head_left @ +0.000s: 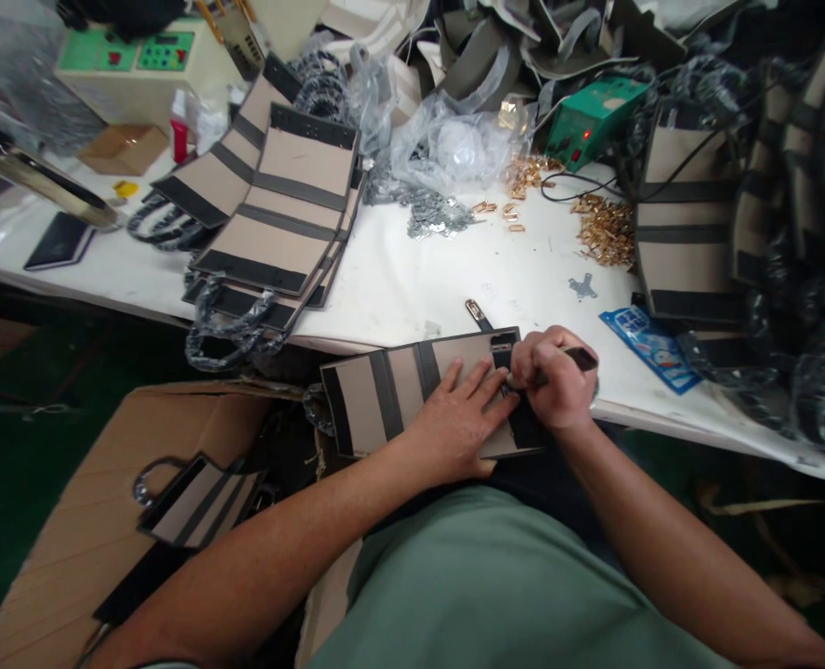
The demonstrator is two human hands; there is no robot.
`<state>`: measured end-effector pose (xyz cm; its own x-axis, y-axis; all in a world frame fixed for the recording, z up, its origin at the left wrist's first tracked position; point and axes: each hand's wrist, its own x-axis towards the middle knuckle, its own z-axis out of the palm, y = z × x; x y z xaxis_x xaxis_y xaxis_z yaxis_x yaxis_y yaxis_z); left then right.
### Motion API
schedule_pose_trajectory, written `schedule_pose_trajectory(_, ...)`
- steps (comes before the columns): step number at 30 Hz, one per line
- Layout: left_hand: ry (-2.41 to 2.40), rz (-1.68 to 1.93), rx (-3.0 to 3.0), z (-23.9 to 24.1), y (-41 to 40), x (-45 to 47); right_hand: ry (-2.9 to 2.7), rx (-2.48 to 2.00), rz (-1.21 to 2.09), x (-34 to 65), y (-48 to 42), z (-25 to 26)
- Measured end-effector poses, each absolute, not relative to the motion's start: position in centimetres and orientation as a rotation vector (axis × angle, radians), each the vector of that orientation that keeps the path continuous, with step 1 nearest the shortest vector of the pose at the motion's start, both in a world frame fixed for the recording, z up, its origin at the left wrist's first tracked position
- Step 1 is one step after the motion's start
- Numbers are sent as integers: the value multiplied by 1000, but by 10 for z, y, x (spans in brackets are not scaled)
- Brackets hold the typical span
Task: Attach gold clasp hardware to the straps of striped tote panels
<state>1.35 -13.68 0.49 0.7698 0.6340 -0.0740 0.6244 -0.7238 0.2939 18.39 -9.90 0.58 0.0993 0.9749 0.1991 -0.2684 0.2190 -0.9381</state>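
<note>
A tan bag panel with black stripes (385, 395) lies across my lap and the front edge of the white table (412, 279). My left hand (458, 423) rests flat on it, fingers stretched out, holding it down. My right hand (552, 376) is closed round a dark-handled tool (576, 358), its tip pressed to the panel's black strip beside my left fingertips. A small metal clasp (478, 314) lies on the table just above the panel.
A stack of striped panels (280, 214) with braided handles sits at the table's left, more bags (684, 223) at the right. Gold fittings (604, 228), a green device (594, 111), a blue packet (653, 348) and plastic wrap lie behind. A cardboard box (98, 520) holding a bag stands at lower left.
</note>
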Motion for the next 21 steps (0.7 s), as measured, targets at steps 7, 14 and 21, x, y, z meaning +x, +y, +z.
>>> schedule_pose_trajectory(7, 1072, 197, 2629, -8, -155, 8, -1214, -1064, 980, 185, -105, 6)
schedule_pose_trajectory(14, 1100, 225, 2571, -3, -158, 11, -946, -909, 1014, 193, -95, 38)
schedule_pose_trajectory(21, 1081, 195, 2561, 0, -154, 9, -1157, -938, 975, 181, -102, 47)
